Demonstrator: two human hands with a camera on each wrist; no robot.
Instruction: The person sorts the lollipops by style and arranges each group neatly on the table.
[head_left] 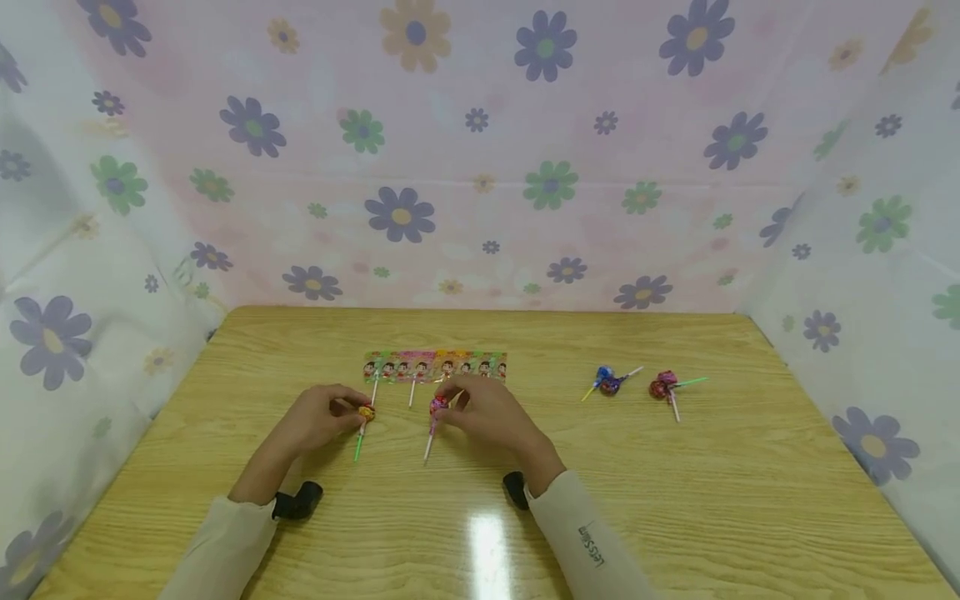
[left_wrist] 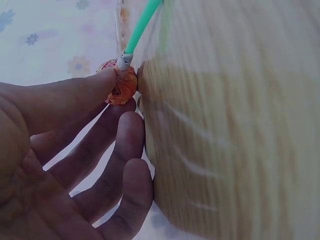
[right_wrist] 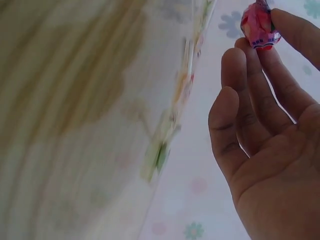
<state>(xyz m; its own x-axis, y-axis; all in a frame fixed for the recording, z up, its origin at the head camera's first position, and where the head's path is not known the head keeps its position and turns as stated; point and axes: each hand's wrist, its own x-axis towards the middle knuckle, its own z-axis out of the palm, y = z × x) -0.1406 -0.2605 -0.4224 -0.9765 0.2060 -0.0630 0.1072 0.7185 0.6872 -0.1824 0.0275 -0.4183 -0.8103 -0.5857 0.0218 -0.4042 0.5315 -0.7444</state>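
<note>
An orange-wrapped lollipop (head_left: 366, 412) with a green stick is pinched between the thumb and fingers of my left hand (head_left: 318, 418), its stick pointing toward me. In the left wrist view, the orange wrapper (left_wrist: 125, 90) sits at my thumb tip, close to the tabletop. My right hand (head_left: 487, 408) pinches a pink-and-red lollipop (head_left: 438, 406) by its head, the pale stick hanging toward the near side. The right wrist view shows its pink wrapper (right_wrist: 259, 25) between thumb and fingertips. Just beyond both hands lies a colourful strip with cartoon figures (head_left: 465, 365); two white sticks (head_left: 412, 393) extend from its near side.
To the right on the wooden table (head_left: 712, 492) lie two blue-and-purple lollipops (head_left: 606, 380) crossed together. Beside them are two red-and-pink lollipops (head_left: 663, 385) with green and white sticks. Flowered cloth (head_left: 450, 167) encloses the back and sides.
</note>
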